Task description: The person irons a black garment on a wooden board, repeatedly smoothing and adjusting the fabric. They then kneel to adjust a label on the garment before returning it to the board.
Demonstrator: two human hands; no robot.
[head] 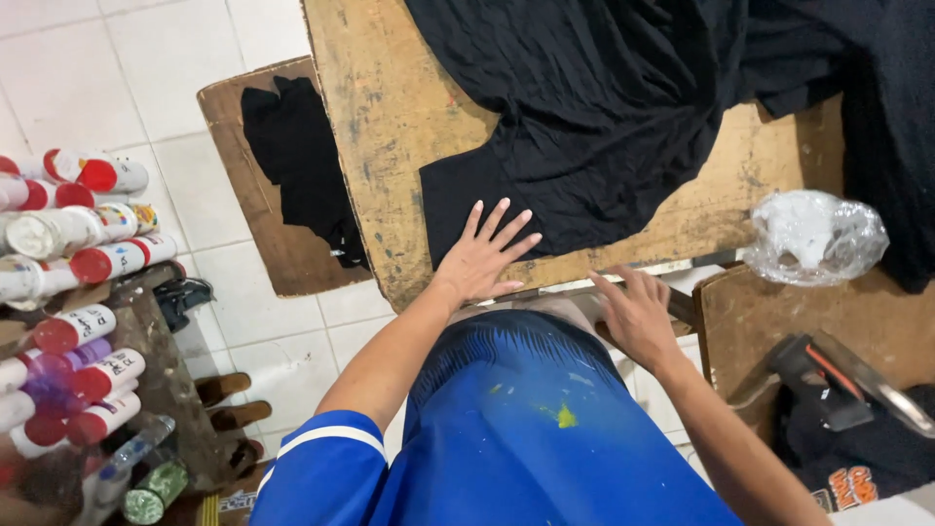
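A black T-shirt [604, 117] lies spread over a worn yellowish wooden board [390, 117]. My left hand [484, 257] lies flat with fingers spread on the shirt's near sleeve and the board's front edge. My right hand [638, 314] is at the board's near edge, lower and to the right, fingers bent around the edge area and holding no object that I can see. My blue shirt, marked with a yellow paint spot [565, 417], fills the bottom centre.
Several white squeeze bottles with red caps [83, 253] lie stacked at the left. Another black garment rests on a smaller brown board [255, 195] over the white tiled floor. A crumpled clear plastic bag [816, 234] and a black-and-red tool [828, 375] sit at the right.
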